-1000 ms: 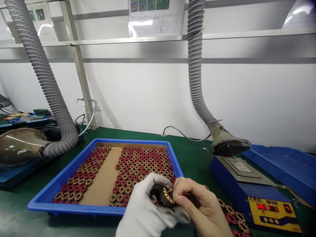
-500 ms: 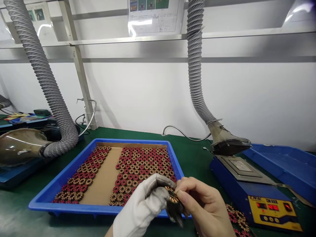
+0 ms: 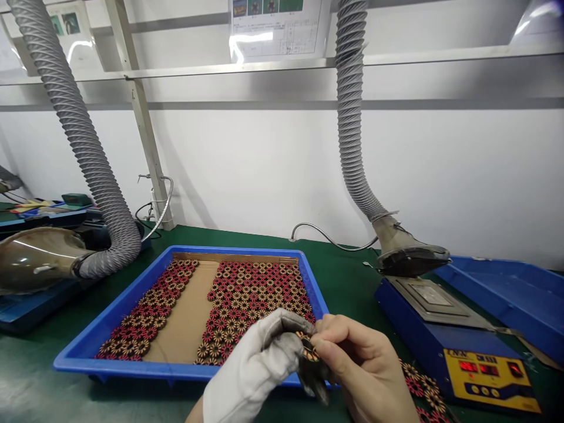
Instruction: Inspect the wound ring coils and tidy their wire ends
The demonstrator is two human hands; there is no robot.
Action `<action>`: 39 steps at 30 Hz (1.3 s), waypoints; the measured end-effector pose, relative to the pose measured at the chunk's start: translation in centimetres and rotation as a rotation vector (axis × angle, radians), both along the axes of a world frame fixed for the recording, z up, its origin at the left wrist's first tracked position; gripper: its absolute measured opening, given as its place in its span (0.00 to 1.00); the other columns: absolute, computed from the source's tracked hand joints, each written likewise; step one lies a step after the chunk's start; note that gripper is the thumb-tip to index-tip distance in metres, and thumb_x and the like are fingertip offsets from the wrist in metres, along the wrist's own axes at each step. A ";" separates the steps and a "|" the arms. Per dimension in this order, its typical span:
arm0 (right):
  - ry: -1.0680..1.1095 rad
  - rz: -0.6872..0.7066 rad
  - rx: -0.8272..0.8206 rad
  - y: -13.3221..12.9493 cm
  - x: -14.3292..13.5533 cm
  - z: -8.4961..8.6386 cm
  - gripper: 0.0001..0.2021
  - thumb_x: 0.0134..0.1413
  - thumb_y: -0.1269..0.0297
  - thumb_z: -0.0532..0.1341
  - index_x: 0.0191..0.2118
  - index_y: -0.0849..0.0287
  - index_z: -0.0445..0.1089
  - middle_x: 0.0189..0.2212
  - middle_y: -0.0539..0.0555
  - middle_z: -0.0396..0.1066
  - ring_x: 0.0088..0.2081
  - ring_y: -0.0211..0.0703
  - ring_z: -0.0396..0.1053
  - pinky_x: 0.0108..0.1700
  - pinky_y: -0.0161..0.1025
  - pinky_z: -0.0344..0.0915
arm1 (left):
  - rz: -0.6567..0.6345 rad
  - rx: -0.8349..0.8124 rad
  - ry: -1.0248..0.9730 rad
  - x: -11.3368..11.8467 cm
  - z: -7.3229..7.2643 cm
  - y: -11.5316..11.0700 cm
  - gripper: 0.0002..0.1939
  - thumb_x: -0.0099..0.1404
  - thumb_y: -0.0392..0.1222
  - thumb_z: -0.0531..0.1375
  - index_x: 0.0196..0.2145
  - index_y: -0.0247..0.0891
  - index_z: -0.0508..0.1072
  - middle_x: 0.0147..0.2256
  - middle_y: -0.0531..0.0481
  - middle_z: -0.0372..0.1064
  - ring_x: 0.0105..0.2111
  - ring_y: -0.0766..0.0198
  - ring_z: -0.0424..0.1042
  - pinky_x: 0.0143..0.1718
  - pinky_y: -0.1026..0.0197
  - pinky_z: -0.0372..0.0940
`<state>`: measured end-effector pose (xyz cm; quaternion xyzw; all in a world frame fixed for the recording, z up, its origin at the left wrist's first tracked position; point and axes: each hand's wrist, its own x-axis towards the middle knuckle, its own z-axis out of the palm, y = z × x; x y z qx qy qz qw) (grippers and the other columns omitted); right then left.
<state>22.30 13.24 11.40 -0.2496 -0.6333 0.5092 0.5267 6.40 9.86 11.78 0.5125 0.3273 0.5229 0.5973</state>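
My left hand point(image 3: 259, 364), in a white glove with dark-stained fingertips, is closed on a small ring-shaped wound motor stator point(image 3: 309, 348) with copper-coloured windings. Bare, my right hand point(image 3: 359, 361) pinches thumb and forefinger together at the stator's right edge. Whether those fingertips grip a wire end or the rim is hidden. Behind both hands stands a blue tray point(image 3: 110, 369) lined with cardboard. Rows of red and copper-coloured stators point(image 3: 259, 288) lie flat in it, with a bare cardboard strip between two groups. More stators point(image 3: 423, 388) lie on the table beside my right hand.
To the right is a blue heating unit point(image 3: 458, 352) with a yellow panel and lit red displays. A fume hood on a grey hose point(image 3: 350, 117) hangs over it. Another blue tray point(image 3: 506, 294) stands behind. At left hangs a second hose point(image 3: 83, 135) with its hood.
Both hands stay nearly in place, the stator still between them. The whole view has shifted very slightly.
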 end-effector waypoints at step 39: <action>-0.108 -0.053 0.062 -0.2 -0.2 0.0 0.11 0.60 0.56 0.62 0.30 0.55 0.76 0.22 0.50 0.67 0.22 0.36 0.62 0.24 0.31 0.59 | 0.055 0.054 0.051 -0.2 1.0 0.1 0.16 0.67 0.52 0.60 0.40 0.34 0.73 0.33 0.49 0.67 0.34 0.64 0.66 0.40 0.62 0.64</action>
